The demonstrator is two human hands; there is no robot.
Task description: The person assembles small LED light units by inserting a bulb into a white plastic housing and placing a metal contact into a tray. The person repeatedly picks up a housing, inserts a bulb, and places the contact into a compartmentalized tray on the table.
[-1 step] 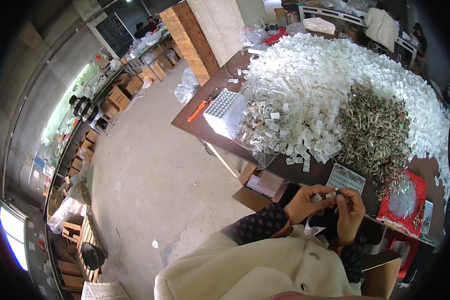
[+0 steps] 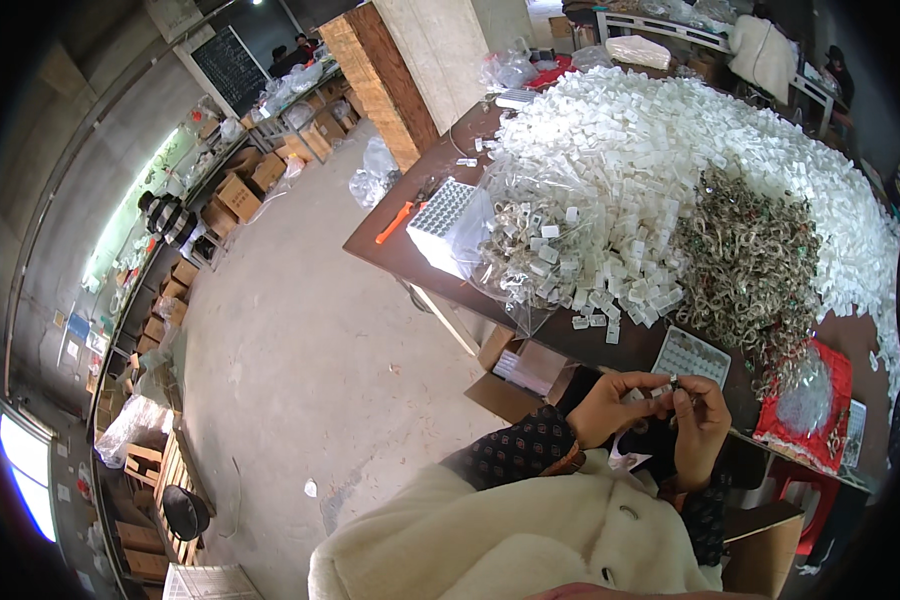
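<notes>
My left hand pinches a small whitish plastic piece at its fingertips, just off the front edge of the table. My right hand meets it from the right, with thumb and fingers closed on a small dark, shiny part. The fingers cover most of both pieces, so their exact kind does not show. Right behind the hands lies a white tray with rows of small hollows. Beyond it are a tangled heap of metallic rings or clasps and a large mound of clear white plastic pieces.
On the table's left stand a white block with round holes and an orange-handled tool. A red cloth or bag with clear plastic lies at right. An open cardboard box sits below the table edge. Another person is at the far-left bench.
</notes>
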